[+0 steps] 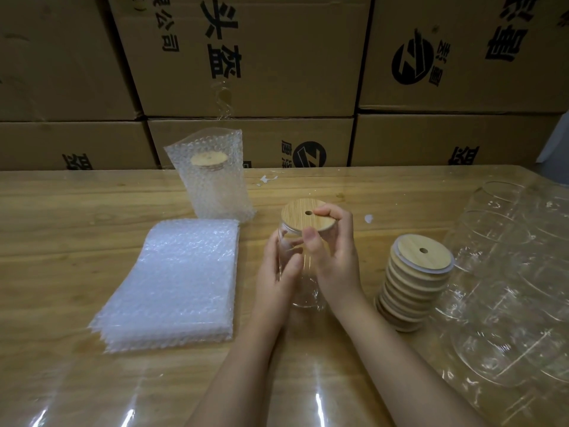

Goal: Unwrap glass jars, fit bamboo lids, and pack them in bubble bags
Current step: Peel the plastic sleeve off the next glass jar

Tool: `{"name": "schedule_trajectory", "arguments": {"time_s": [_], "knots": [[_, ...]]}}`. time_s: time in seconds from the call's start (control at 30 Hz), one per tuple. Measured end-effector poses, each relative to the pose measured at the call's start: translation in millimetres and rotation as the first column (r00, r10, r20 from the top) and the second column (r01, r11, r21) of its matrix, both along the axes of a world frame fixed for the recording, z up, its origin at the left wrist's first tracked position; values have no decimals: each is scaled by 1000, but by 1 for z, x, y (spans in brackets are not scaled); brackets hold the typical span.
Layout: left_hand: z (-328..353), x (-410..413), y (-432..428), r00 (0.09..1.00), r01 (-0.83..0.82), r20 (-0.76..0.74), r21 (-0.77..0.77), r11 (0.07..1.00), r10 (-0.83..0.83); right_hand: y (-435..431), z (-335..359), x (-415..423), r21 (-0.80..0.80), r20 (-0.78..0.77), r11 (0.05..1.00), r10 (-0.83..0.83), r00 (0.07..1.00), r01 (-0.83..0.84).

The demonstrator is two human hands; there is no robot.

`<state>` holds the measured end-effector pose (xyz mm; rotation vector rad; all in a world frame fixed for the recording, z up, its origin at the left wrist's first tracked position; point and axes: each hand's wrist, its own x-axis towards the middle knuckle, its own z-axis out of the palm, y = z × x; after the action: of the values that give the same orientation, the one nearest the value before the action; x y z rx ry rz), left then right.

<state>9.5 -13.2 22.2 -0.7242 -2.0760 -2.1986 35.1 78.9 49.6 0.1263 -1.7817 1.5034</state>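
Fingers (291, 264) of left hand (277, 271) curled round clear glass jar (304, 282) to steady it; right hand (335, 251) pinching round bamboo lid (297, 215) by rim to seat it

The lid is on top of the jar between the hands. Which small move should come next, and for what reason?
Probably press the bamboo lid down until it sits level. The right hand pinches its near edge, and it looks tilted on the mouth of the glass jar, which the left hand grips by the side.
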Motion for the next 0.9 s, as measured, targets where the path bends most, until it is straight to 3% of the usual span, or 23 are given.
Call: {"name": "schedule_trajectory", "arguments": {"time_s": [0.2, 0.4, 0.57, 0.9], "knots": [[24, 0, 5, 997, -82, 14, 151, 985, 81, 3, -26, -4, -51, 40, 997, 56, 998, -54], [49, 7, 9, 987, -124, -111, -42, 991, 118, 6, -39, -9, -84, 111, 996, 48, 993, -38], [52, 7, 9, 976, -181, -129, -46, 982, 174, 8, -43, -11, -60, 145, 997, 49, 988, -41], [58, 1, -3, 973, -161, -194, -184, 970, 125, 6, -42, -10, -74, 143, 997, 39, 989, -29]]}}
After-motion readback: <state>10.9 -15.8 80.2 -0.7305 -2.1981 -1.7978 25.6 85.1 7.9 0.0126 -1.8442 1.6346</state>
